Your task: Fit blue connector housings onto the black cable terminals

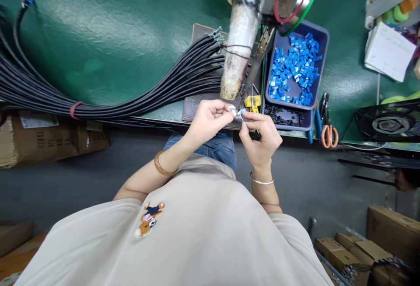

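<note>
We hold a small blue connector piece between both hands at the near edge of the green surface. The left hand is closed in a pinch on one side of it; the right hand is closed on the other side, fingertips meeting the left. Whether a cable end is already seated in it we cannot tell. We judge the batch to be early to midway: the bundle of black cables lies on the surface with bare ends, and the blue tray holds many loose blue pieces.
</note>
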`<state>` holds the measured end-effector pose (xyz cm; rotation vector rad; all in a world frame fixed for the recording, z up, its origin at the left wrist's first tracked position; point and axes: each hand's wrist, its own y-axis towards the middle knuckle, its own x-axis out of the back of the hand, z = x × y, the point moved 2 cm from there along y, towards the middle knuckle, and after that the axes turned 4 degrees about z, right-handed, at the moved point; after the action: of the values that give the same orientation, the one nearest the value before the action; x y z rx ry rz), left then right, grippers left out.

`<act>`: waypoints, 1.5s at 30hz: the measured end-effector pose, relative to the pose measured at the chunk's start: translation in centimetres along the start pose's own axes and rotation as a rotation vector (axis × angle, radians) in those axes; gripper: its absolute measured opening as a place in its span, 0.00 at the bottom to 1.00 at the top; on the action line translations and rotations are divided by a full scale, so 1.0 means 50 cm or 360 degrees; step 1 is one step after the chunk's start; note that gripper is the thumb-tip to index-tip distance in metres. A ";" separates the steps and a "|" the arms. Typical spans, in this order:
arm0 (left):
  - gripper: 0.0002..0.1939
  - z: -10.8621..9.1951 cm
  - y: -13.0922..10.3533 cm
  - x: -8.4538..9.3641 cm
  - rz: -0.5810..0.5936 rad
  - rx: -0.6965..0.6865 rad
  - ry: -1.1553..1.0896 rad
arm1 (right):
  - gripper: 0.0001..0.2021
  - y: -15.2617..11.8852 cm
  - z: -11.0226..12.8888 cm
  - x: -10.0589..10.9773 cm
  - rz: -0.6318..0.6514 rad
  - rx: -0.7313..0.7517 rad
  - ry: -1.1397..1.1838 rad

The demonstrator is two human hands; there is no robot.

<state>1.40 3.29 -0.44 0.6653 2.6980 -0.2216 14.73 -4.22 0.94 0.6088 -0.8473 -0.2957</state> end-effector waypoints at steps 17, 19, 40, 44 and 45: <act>0.05 -0.002 -0.002 0.002 -0.0004 -0.0018 0.0019 | 0.09 0.006 0.004 0.001 0.0021 0.0108 -0.0093; 0.05 -0.001 -0.002 0.003 0.0000 -0.0012 0.0025 | 0.08 0.005 0.002 0.000 0.0021 0.0080 -0.0084; 0.04 -0.005 -0.002 0.001 -0.0011 -0.0011 0.0094 | 0.08 0.009 0.006 0.003 0.0012 0.0031 -0.0030; 0.04 -0.007 -0.001 0.000 -0.0048 -0.0008 0.0100 | 0.08 0.012 0.005 0.004 0.0003 0.0030 -0.0044; 0.04 -0.007 0.000 0.001 -0.0049 -0.0006 0.0103 | 0.08 0.012 0.005 0.004 0.0008 0.0039 -0.0048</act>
<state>1.25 3.36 -0.14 0.6405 2.7716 -0.2058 14.69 -3.94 1.56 0.6265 -0.8823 -0.2910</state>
